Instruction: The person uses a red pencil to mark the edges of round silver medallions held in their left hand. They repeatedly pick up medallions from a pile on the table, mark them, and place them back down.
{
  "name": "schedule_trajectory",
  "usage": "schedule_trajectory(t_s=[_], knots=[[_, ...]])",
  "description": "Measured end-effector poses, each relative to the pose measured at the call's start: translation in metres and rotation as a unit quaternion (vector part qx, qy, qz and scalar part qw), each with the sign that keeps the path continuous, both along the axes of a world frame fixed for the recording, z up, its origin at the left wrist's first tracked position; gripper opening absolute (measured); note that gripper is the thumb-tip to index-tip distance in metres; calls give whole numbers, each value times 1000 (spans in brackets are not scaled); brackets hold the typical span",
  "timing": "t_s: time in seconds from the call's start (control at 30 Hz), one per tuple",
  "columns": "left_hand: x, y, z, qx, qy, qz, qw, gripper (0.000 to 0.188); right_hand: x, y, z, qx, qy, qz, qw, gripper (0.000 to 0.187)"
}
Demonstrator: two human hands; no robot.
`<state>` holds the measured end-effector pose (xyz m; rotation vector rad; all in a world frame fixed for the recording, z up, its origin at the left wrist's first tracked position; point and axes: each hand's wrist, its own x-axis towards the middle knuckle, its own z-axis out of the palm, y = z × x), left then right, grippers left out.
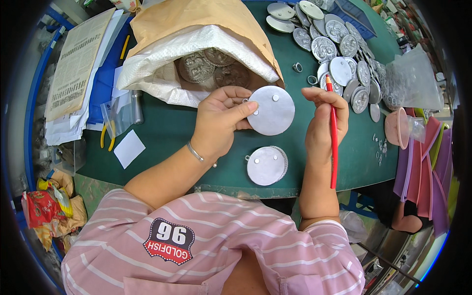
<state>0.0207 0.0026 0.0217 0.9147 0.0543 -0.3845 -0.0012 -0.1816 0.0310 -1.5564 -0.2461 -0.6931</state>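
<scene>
My left hand [220,120] pinches a round silver metal disc [275,115] by its left edge, the thumb on its plain face. Two small round studs stand on that face, and a little ring shows at the rim near my fingers. My right hand [324,118], just right of the disc, holds a red pencil [334,137] upright between thumb and fingers, its tip pointing away from me. Nearer to me on the table lies a small stack of similar discs [263,167], studded face up, with a loop at the left of the rim.
Beyond my left hand an open sack [196,37] holds several embossed medallions [196,68]. A large heap of medallions [339,46] lies far right, near two loose rings [297,67]. Papers [78,64], yellow-handled pliers [108,135] and a white card [129,148] are left; a pink cup [396,129] stands right.
</scene>
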Motion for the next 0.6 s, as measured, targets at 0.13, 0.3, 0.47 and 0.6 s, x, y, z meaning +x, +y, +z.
schedule_trajectory(t_s=[0.13,0.3,0.47,0.6], knots=[[3,1,-2,-39,53,0,998,16,3,7,5,-98,-22,147,984,60],[10,7,5,-72,79,-41,993,15,0,5,-10,-148,33,17,988,36],[5,5,-5,63,5,-107,992,17,6,4,-10,111,136,-5,984,24],[3,0,1,48,25,-88,995,21,6,4,-12,109,143,10,984,25]])
